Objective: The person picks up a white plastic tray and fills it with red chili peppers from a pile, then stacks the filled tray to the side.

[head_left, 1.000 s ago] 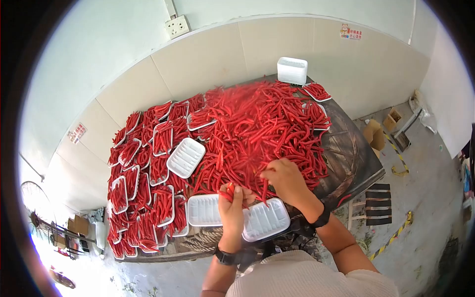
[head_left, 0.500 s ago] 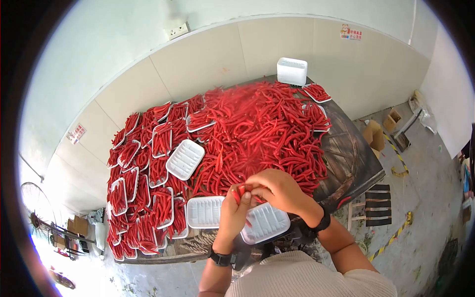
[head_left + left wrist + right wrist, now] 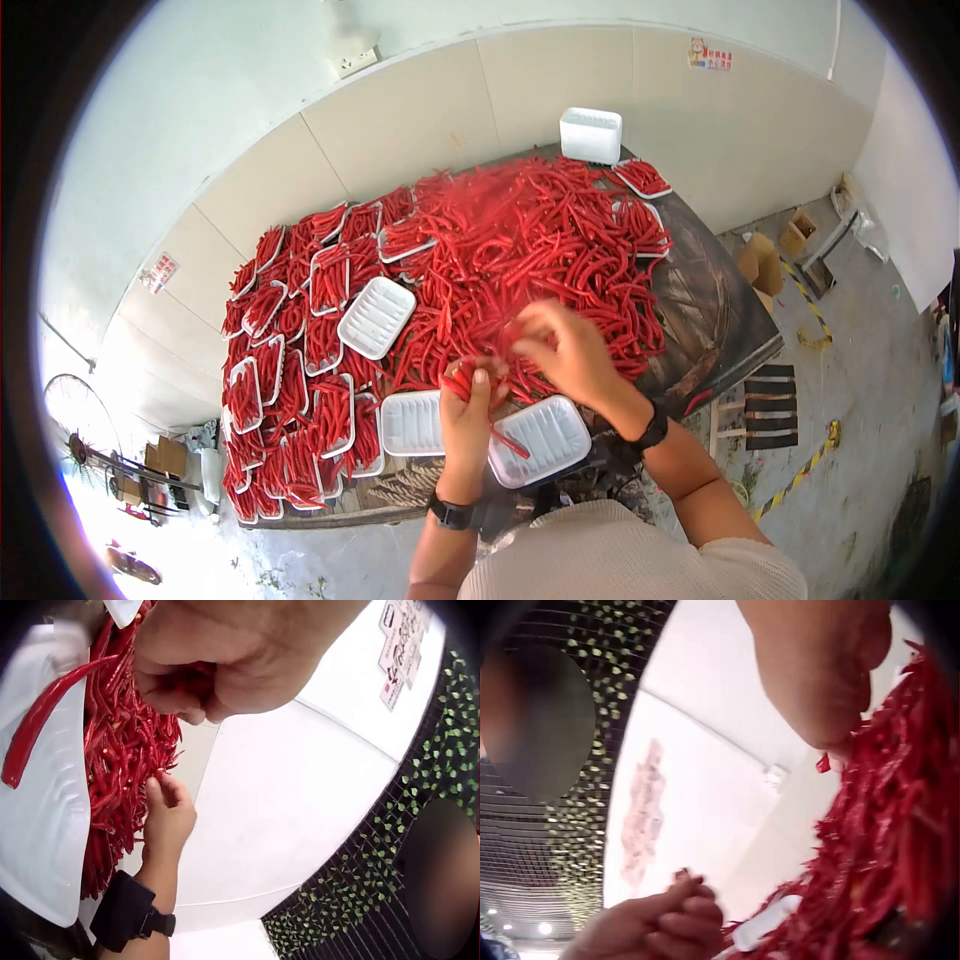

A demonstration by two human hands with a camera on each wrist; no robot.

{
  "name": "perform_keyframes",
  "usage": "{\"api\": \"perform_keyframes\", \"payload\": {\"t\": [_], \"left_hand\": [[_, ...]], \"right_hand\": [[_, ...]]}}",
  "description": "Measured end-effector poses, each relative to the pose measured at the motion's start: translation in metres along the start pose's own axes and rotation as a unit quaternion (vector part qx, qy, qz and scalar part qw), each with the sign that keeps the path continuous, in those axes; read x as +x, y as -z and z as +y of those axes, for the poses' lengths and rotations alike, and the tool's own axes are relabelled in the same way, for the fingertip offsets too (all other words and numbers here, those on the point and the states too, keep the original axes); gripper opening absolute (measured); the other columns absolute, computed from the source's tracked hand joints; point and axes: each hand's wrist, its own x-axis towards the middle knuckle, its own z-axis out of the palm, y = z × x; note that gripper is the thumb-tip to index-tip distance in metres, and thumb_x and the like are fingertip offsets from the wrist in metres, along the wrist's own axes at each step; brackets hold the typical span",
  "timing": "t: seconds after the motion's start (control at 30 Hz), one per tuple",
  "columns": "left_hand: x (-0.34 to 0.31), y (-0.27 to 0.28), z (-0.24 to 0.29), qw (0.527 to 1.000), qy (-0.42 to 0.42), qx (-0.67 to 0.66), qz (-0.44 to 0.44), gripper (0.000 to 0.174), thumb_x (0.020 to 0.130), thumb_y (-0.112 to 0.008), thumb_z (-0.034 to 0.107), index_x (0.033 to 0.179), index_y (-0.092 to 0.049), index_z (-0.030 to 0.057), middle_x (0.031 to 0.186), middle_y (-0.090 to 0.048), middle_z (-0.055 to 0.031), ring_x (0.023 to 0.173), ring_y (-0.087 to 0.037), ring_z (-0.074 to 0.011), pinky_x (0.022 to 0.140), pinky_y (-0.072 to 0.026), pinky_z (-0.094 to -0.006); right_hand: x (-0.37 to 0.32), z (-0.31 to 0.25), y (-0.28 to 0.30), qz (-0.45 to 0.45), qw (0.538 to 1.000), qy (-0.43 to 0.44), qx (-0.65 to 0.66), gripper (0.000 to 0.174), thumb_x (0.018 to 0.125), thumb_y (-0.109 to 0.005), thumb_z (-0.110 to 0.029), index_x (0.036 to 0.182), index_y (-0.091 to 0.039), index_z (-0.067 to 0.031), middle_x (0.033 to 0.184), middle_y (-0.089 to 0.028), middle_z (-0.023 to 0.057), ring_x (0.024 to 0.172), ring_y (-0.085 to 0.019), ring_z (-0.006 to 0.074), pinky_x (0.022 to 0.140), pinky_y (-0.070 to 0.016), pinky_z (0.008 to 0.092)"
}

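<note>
My left hand [image 3: 466,418] grips several red chili peppers above the gap between two white ribbed trays; red tips show past its thumb. Over the near edge of the loose chili pile [image 3: 560,250], my right hand [image 3: 572,350] pinches a chili pepper, its red end [image 3: 823,763] showing at the fingertips in the right wrist view. Most of that pepper is hidden by the hand. A single chili [image 3: 45,724] lies slantwise on the nearer white tray [image 3: 555,448], just below the left hand. The other white tray [image 3: 410,425] stands left of that hand.
Trays filled with chilies [image 3: 330,415] crowd the table's left side, some overlapping. One more white tray [image 3: 377,318] leans beside the pile. At the back stands a stack of white trays [image 3: 590,136]. Two filled trays lie along the right, near the dark table edge [image 3: 745,330].
The hands came together over the trays, then the right hand moved away, up and right to the pile. One chili now lies on the nearer tray. The left hand still grips chilies.
</note>
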Motion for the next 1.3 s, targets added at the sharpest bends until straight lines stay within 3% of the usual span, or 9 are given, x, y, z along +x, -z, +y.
{"api": "perform_keyframes", "payload": {"t": [0.1,0.3,0.5,0.77,0.9,0.97,1.03,1.23,1.3], "left_hand": [[0.001,-0.003,-0.001,0.998,0.01,-0.051,-0.027,0.018,0.105,-0.047,0.016,0.114,-0.054,0.003,0.107,-0.063,-0.0081,0.093,-0.063,-0.0143,0.076,-0.0523,-0.0288],[-0.002,0.023,0.014,0.996,-0.015,-0.073,0.049,0.017,0.104,-0.05,0.022,0.103,-0.054,0.0053,0.081,-0.06,-0.0018,0.064,-0.055,-0.0095,0.058,-0.0471,-0.0238],[-0.009,0.047,0.029,0.996,-0.035,-0.045,0.062,0.019,0.102,-0.056,0.022,0.095,-0.055,0.0036,0.075,-0.058,-0.0043,0.054,-0.048,-0.0081,0.05,-0.0423,-0.0234],[-0.018,0.026,0.034,0.997,-0.015,0.025,0.075,0.017,0.097,-0.062,0.017,0.095,-0.062,-0.0007,0.09,-0.063,-0.0077,0.081,-0.06,-0.0125,0.069,-0.0499,-0.0261],[-0.022,0.036,0.021,0.978,-0.065,0.175,-0.097,0.02,0.097,-0.062,0.015,0.109,-0.061,-0.0005,0.104,-0.065,-0.0095,0.098,-0.06,-0.0145,0.086,-0.0505,-0.0315],[-0.025,0.033,0.026,0.951,-0.094,0.251,-0.154,0.024,0.097,-0.062,0.015,0.115,-0.058,-0.0009,0.104,-0.066,-0.0104,0.091,-0.063,-0.0143,0.081,-0.052,-0.0293],[-0.031,0.024,0.029,0.978,0.124,0.061,-0.159,0.023,0.096,-0.062,0.014,0.114,-0.058,-0.0007,0.095,-0.066,-0.0086,0.079,-0.064,-0.0138,0.072,-0.0525,-0.0274],[-0.027,0.026,0.025,0.978,0.158,0.015,-0.133,0.024,0.091,-0.07,0.016,0.107,-0.059,0.0023,0.082,-0.065,-0.0051,0.062,-0.055,-0.0097,0.055,-0.0412,-0.022],[-0.024,0.035,0.014,0.98,0.161,-0.057,-0.106,0.022,0.09,-0.07,0.014,0.105,-0.059,0.0023,0.083,-0.064,-0.0053,0.062,-0.054,-0.0104,0.057,-0.0419,-0.0223]], "right_hand": [[-0.022,-0.018,-0.027,-0.05,0.99,-0.052,0.118,0.018,0.086,-0.067,-0.007,0.103,-0.064,-0.002,0.091,-0.068,0.0142,0.085,-0.067,0.0322,0.075,-0.0521,0.039],[-0.032,-0.041,-0.026,-0.044,0.995,0.087,-0.03,0.011,0.085,-0.067,-0.004,0.096,-0.066,-0.0027,0.085,-0.063,0.0137,0.076,-0.063,0.0304,0.067,-0.0494,0.0381],[-0.078,-0.024,-0.027,-0.292,0.912,0.043,-0.286,0.023,0.074,-0.078,-0.025,0.083,-0.067,-0.0061,0.088,-0.059,0.0077,0.089,-0.06,0.0284,0.075,-0.0496,0.0418],[-0.051,-0.036,0.005,-0.236,0.965,0.028,-0.114,0.015,0.086,-0.067,-0.016,0.092,-0.069,-0.0031,0.089,-0.06,0.0134,0.082,-0.063,0.0328,0.07,-0.0489,0.0435],[-0.044,-0.033,0.007,-0.191,0.971,0.092,-0.107,0.012,0.084,-0.069,-0.009,0.095,-0.068,-0.0032,0.088,-0.058,0.0112,0.081,-0.061,0.03,0.07,-0.0483,0.0403],[-0.042,-0.029,0.005,-0.186,0.974,0.099,-0.08,0.014,0.083,-0.07,-0.008,0.096,-0.068,-0.0032,0.09,-0.059,0.0109,0.083,-0.061,0.0299,0.071,-0.0488,0.0396],[-0.039,-0.029,0.003,-0.184,0.976,0.106,-0.052,0.015,0.082,-0.071,-0.007,0.096,-0.068,-0.0032,0.091,-0.06,0.0105,0.084,-0.062,0.0298,0.072,-0.0492,0.0389],[-0.02,-0.005,0.015,-0.084,0.993,0.075,0.031,0.016,0.077,-0.073,-0.005,0.093,-0.067,-0.0053,0.096,-0.062,0.0102,0.089,-0.061,0.0304,0.077,-0.0499,0.0407],[-0.011,0.02,0.028,0.045,0.958,0.073,-0.274,0.015,0.076,-0.071,-0.004,0.091,-0.068,-0.0074,0.095,-0.062,0.0096,0.093,-0.059,0.0302,0.08,-0.0481,0.0427]]}}
